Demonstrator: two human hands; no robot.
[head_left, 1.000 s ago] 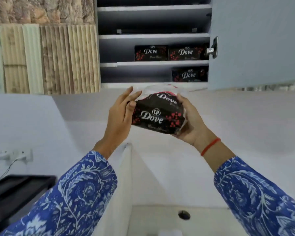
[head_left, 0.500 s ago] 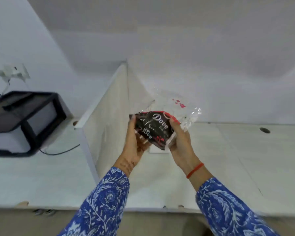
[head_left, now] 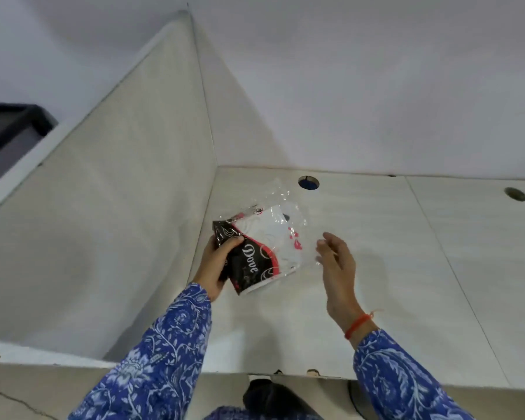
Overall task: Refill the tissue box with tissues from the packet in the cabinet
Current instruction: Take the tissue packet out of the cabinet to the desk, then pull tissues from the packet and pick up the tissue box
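tissue packet [head_left: 256, 253] in left fingers [head_left: 225, 242], right hand [head_left: 337, 262] apart

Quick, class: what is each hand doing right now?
Left hand: closed around the dark end of the tissue packet.
Right hand: open, fingers loosely spread beside the packet's clear wrapper, gripping nothing.

Both arms reach forward in blue flower-print sleeves [head_left: 164, 353]. The left hand [head_left: 215, 265] is curled tight, thumb on top and fingers wrapped beneath what it grips. The right hand [head_left: 337, 268] is held free just beside it, palm turned inward, fingers loosely spread and slightly bent. A red thread band [head_left: 356, 325] circles the right wrist.
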